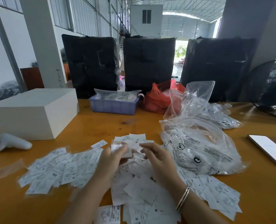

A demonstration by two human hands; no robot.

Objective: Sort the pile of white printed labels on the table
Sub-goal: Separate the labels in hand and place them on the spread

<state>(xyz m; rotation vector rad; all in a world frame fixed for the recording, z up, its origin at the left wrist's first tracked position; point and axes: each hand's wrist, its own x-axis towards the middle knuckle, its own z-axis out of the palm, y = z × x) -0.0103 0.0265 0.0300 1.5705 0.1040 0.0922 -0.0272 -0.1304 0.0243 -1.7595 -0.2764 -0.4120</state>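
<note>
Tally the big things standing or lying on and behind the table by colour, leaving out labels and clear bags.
Black wrapped bundles: 3
White box: 1
White controller: 1
Blue-purple bin: 1
Red bag: 1
Phone: 1
Black fan: 1
Total: 9

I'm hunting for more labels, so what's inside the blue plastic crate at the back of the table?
The blue plastic crate holds a clear plastic bag of small printed pieces, rising above the rim. Whether they are labels, and what lies beneath the bag, cannot be seen.
</note>
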